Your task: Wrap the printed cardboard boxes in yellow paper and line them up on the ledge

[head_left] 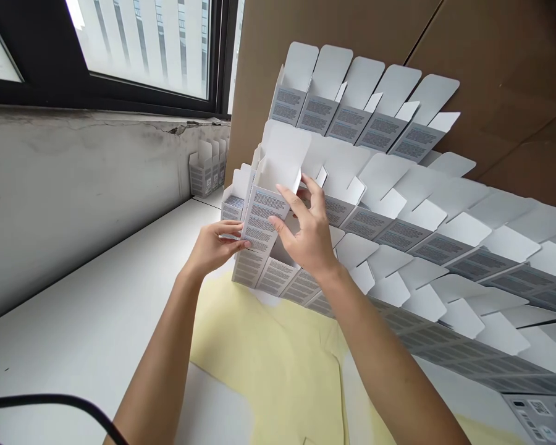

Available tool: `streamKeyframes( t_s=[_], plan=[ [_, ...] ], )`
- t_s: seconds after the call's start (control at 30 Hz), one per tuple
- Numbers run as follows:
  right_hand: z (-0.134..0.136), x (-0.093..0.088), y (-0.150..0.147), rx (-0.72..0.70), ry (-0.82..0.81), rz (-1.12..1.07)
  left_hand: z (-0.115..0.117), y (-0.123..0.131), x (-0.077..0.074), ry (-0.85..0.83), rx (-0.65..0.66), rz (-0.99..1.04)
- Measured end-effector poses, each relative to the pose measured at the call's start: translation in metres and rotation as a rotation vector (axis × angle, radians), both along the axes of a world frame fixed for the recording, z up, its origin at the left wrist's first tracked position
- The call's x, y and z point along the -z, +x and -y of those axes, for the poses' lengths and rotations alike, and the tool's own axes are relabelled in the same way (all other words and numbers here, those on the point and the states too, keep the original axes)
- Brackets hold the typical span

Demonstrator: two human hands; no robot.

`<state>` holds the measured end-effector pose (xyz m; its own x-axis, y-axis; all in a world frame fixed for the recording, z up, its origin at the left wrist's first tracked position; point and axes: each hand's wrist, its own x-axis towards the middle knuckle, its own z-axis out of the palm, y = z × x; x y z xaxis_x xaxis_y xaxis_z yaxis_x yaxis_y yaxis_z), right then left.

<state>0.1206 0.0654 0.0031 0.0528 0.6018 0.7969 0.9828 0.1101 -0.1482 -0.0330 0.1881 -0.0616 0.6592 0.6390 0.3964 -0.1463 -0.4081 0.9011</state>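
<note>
A small white carton (265, 216) with grey printed text stands upright with its lid flap raised, at the left end of the stacked rows. My left hand (217, 246) pinches its lower left edge between thumb and fingers. On the other side, my right hand (311, 228) has its fingers at the carton's upper right edge and its thumb near the printed front. Printed cartons (275, 276) of the front row are below it, their flaps up. What lies inside the held carton is hidden from me.
More open cartons (340, 114) rise in tiers against brown cardboard boxes (505, 74). Several others (207, 168) stand by the wall under the window (148, 49). Yellow sheets (269, 358) lie on the white table (88, 334). A black cable (50, 398) crosses the lower left corner.
</note>
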Motion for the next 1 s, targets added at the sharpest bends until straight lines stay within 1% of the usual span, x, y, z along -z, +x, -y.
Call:
streamKeyframes(
  t_s=[0.3,0.5,0.6,0.7,0.83,1.0],
  plan=[
    [0.008,-0.002,-0.008,0.068,-0.007,0.077,0.000,0.002,-0.001,0.068,-0.034,-0.037],
    [0.013,0.003,-0.010,0.028,0.023,0.090,0.005,0.002,-0.006,0.084,-0.030,-0.011],
    [0.013,0.004,-0.010,0.015,0.033,0.069,0.006,0.001,-0.008,0.070,-0.038,-0.020],
    [0.012,0.003,-0.011,-0.016,0.020,0.035,0.006,0.001,-0.008,0.074,-0.019,-0.010],
    [0.010,0.004,-0.014,-0.050,-0.007,-0.064,0.005,0.002,-0.007,0.093,0.011,-0.006],
    [0.007,0.007,-0.016,-0.061,0.004,-0.115,0.003,0.004,-0.003,0.081,-0.027,0.028]
  ],
)
